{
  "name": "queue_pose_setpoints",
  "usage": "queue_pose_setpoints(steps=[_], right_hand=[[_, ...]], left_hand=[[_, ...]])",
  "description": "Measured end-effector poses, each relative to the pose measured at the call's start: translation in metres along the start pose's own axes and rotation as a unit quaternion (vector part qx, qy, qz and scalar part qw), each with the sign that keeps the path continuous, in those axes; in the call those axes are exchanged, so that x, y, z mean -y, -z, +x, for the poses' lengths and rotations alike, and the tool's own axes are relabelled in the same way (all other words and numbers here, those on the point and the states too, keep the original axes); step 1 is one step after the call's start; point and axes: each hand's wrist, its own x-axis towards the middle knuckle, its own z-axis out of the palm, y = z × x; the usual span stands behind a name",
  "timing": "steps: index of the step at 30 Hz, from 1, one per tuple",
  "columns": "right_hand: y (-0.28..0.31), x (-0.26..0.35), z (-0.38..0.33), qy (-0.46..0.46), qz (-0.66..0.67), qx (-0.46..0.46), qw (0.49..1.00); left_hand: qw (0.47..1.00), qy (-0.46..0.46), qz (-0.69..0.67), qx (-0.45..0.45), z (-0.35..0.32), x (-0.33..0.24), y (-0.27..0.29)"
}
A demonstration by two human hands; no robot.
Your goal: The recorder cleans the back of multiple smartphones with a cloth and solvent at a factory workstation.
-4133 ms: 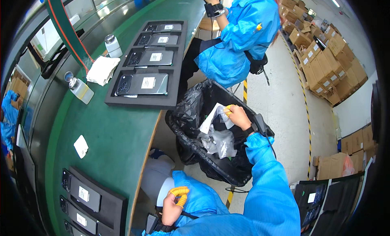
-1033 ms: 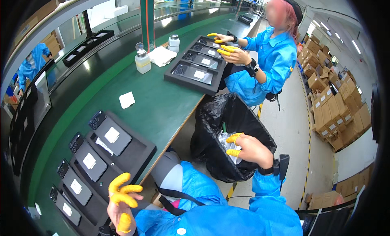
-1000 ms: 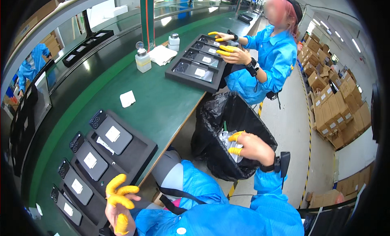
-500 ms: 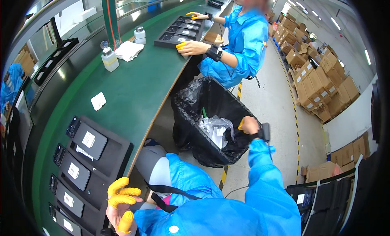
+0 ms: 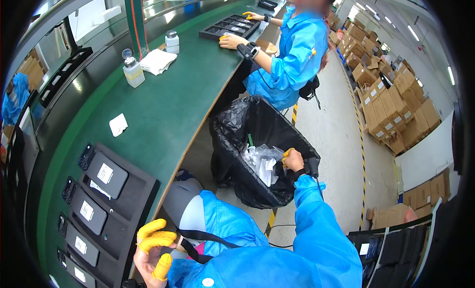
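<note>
My right hand (image 5: 293, 160), with yellow finger cots, hovers at the near rim of a bin lined with a black bag (image 5: 232, 120). Its fingers curl beside crumpled clear plastic waste (image 5: 262, 163) inside the bin; whether it grips any of it is hidden. My left hand (image 5: 152, 248), also in yellow finger cots, is low at the front edge of the green bench with fingers apart and nothing in it. It is next to a black tray (image 5: 136, 194) that holds several dark phones (image 5: 105, 174) with white labels.
A co-worker in a blue coat (image 5: 292, 55) sits further along the bench, hands on another black tray (image 5: 230, 25). Two small bottles (image 5: 132, 72), a white cloth (image 5: 157, 60) and a paper scrap (image 5: 118, 124) lie on the bench. Cardboard boxes (image 5: 396, 104) line the right wall.
My right hand dropped white plastic into the bin and rose from inside it to its near rim. My left hand stayed low by the tray. The view swung along the bench.
</note>
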Motion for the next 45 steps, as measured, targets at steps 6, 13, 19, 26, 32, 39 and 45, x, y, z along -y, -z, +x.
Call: queue_pose_setpoints(steps=[6, 13, 19, 26, 32, 39, 45], right_hand=[[-0.016, 0.004, -0.005, 0.031, -0.234, -0.1, 0.967], [-0.001, 0.018, -0.01, -0.044, 0.027, -0.016, 0.999], [0.035, 0.026, -0.06, -0.099, 0.376, 0.152, 0.909], [0.046, 0.049, -0.106, 0.116, -0.061, -0.095, 0.987], [0.05, 0.064, -0.11, 0.047, 0.182, 0.005, 0.982], [0.052, 0.075, -0.126, -0.083, 0.416, 0.158, 0.892], [0.05, 0.072, -0.131, -0.093, 0.566, 0.288, 0.767]], left_hand=[[0.995, 0.067, -0.022, 0.076, 0.015, 0.003, -0.013], [0.988, 0.1, 0.018, 0.12, 0.026, 0.012, -0.022], [0.967, 0.073, 0.003, 0.246, 0.088, 0.076, -0.096], [0.892, 0.214, -0.002, 0.397, 0.105, 0.179, -0.2], [0.894, 0.271, -0.039, 0.356, 0.109, 0.181, -0.216], [0.957, 0.197, -0.028, 0.209, 0.113, 0.205, -0.228], [0.955, 0.212, -0.042, 0.201, 0.115, 0.202, -0.224]])
